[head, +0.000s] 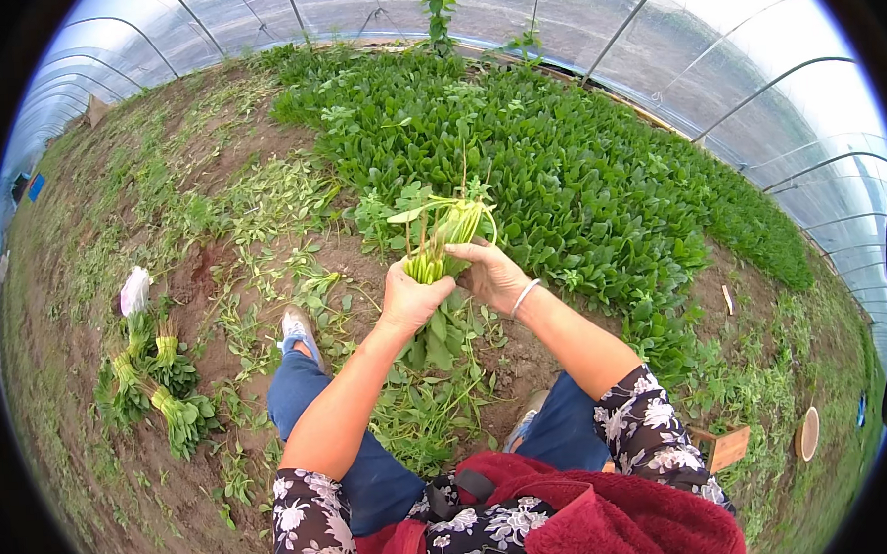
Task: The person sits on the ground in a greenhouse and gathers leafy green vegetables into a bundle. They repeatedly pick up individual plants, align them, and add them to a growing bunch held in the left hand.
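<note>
My left hand point(416, 297) grips a bunch of spinach-like greens point(427, 266), with the pale stems and thin brown roots pointing up and the leaves hanging below the fist. Close against it, my right hand point(494, 276), with a white band at the wrist, has its thumb over some yellow-green stems point(465, 218) that fan out above the bunch. The right fingers are partly hidden behind the stems. Tied-looking bunches of the same greens point(173, 411) lie on the soil to the left, beside a white and pink plastic bag point(135, 290).
A dense bed of leafy greens point(558, 175) grows ahead and to the right. Pulled leaves and weeds point(427, 419) litter the soil between my feet. A small wooden box or stool point(727, 449) and a round tan object point(807, 433) are at right. Plastic sheeting on metal hoops point(629, 24) encloses the plot.
</note>
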The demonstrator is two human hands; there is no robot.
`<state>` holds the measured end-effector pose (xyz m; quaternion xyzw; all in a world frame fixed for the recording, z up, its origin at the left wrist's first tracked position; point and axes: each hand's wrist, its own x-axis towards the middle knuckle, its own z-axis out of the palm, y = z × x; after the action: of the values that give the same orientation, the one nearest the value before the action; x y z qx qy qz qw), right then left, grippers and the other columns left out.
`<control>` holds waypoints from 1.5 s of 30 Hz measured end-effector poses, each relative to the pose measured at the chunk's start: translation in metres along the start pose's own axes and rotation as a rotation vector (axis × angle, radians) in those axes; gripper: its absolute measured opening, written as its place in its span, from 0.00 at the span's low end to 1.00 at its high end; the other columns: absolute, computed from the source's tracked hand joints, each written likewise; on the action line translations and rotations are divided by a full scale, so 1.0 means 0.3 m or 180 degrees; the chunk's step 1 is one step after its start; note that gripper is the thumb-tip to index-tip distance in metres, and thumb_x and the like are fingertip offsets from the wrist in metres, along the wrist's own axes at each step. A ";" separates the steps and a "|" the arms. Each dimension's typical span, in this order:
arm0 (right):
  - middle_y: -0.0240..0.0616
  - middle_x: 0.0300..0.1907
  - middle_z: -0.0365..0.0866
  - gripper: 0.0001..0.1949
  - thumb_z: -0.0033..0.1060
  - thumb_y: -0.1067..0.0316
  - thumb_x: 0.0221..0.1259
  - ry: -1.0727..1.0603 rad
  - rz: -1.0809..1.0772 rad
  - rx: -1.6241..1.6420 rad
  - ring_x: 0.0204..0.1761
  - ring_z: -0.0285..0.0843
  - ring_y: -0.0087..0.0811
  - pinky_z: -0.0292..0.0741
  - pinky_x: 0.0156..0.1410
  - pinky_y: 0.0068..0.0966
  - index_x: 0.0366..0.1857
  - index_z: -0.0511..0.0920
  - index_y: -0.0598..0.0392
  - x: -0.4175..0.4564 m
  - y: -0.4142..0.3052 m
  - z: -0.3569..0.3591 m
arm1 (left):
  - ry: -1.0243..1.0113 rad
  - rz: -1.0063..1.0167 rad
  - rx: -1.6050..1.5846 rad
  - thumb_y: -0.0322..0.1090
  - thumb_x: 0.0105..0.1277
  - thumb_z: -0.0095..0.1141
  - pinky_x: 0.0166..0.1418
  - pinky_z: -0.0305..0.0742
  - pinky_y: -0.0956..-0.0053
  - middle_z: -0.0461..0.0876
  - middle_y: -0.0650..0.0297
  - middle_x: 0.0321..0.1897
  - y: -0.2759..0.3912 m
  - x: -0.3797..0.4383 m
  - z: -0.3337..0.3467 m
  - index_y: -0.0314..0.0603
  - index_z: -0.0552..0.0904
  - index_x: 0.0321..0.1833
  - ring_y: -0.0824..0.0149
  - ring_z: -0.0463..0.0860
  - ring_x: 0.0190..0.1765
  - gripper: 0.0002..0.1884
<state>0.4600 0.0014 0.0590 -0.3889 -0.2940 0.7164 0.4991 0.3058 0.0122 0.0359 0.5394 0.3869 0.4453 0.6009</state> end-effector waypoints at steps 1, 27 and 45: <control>0.35 0.46 0.81 0.21 0.67 0.67 0.55 0.0116 -0.0216 0.0277 0.50 0.78 0.33 0.74 0.58 0.36 0.53 0.73 0.51 0.003 0.017 -0.006 | -0.0052 0.0027 0.0304 0.25 0.51 0.63 0.47 0.76 0.77 0.84 0.67 0.38 -0.015 -0.003 0.006 0.33 0.80 0.48 0.75 0.80 0.39 0.18; 0.33 0.31 0.84 0.14 0.71 0.63 0.54 0.0066 -0.0424 -0.2127 0.31 0.81 0.21 0.79 0.36 0.19 0.40 0.82 0.60 -0.022 -0.162 -0.243 | -0.0411 0.1551 0.3107 0.29 0.46 0.64 0.41 0.77 0.70 0.81 0.59 0.36 0.092 -0.046 -0.014 0.44 0.86 0.41 0.56 0.83 0.35 0.16; 0.35 0.28 0.85 0.06 0.66 0.68 0.59 0.1168 -0.1589 -0.0897 0.20 0.76 0.17 0.72 0.22 0.15 0.31 0.83 0.59 -0.037 -0.200 -0.266 | -0.0514 0.0777 0.1458 0.25 0.49 0.61 0.44 0.77 0.75 0.84 0.62 0.37 0.045 -0.006 -0.050 0.37 0.83 0.47 0.68 0.83 0.36 0.18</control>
<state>0.5593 0.0132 0.0688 -0.4925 -0.3815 0.4424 0.6451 0.2893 0.0152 0.0477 0.7377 0.3605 0.3708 0.4340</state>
